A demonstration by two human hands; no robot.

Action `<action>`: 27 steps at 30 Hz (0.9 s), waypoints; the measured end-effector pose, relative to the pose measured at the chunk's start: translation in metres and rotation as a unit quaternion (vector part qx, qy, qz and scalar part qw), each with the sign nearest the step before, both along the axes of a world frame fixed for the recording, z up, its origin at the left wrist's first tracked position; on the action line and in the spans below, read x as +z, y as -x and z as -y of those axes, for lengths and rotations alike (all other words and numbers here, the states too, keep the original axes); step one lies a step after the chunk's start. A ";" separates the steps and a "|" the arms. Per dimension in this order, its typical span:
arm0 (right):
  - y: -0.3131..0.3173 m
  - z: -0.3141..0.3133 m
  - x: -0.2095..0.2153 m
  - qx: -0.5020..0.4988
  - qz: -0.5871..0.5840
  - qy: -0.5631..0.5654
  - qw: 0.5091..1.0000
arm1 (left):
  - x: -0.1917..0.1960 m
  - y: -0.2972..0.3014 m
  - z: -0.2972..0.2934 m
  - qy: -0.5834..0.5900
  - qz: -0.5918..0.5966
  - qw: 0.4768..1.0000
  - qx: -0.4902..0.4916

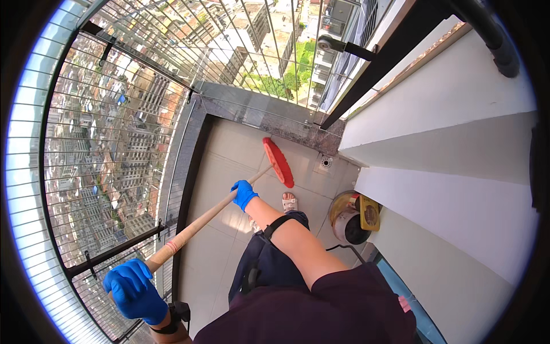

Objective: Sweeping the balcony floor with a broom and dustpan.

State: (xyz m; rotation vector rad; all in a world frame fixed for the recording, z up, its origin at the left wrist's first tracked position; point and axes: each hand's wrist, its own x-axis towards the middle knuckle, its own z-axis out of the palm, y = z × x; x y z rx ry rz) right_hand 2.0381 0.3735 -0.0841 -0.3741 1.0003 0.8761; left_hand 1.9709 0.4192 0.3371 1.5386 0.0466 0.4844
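At twelve o'clock, we should keep red broom head (pixel 277 163) flat; left grip (pixel 134 289), right grip (pixel 245 195): closed round wooden handle (pixel 200 223).

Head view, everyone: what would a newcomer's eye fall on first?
The red broom head near the centre, on pale tiles, would likely catch the eye first. Next come the blue-gloved left hand at lower left and right hand near centre, gripping its long handle. Beyond the wire grille at left, buildings crowd.
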 end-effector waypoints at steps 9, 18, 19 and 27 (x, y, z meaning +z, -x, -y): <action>0.042 -0.006 0.038 -0.112 -0.134 0.014 0.984 | 0.010 0.051 -0.073 0.149 0.096 0.973 0.146; 0.131 -0.081 0.001 0.304 -0.003 0.096 0.948 | -0.034 0.163 -0.131 0.116 0.007 0.976 0.182; 0.149 -0.116 0.000 0.308 -0.007 0.098 0.946 | -0.022 0.174 -0.134 0.082 0.008 0.969 0.232; 0.245 -0.251 0.084 0.372 -0.037 -0.114 0.920 | 0.041 0.243 -0.158 -0.097 0.061 0.971 0.208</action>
